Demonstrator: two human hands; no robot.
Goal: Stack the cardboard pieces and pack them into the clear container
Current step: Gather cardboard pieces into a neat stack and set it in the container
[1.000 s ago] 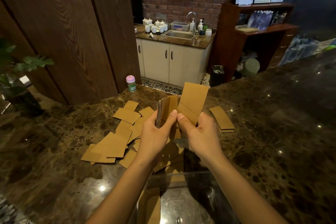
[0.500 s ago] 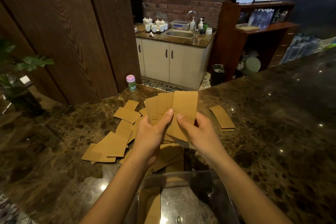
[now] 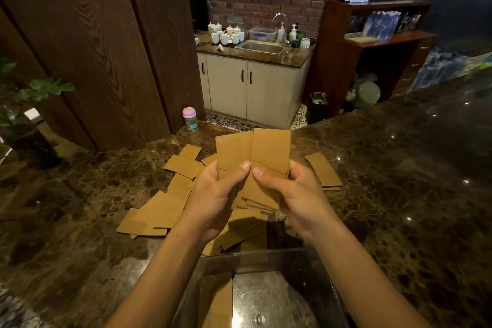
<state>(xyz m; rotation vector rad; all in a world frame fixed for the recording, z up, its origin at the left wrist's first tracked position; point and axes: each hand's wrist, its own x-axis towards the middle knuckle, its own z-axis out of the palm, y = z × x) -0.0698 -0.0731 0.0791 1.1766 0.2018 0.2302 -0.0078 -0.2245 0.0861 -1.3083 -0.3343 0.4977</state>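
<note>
We see both hands raised over a dark brown marble countertop [image 3: 80, 221], holding a bundle of flat brown cardboard pieces [image 3: 253, 152] upright, probably to even its edges before packing. The left hand [image 3: 213, 194] and the right hand [image 3: 298, 194] each curl round the bundle, thumbs pressing its near face. Loose cardboard pieces [image 3: 165, 210] lie scattered beyond the clear plastic container [image 3: 266, 253], which sits nearest us with one cardboard strip [image 3: 215, 301] inside.
</note>
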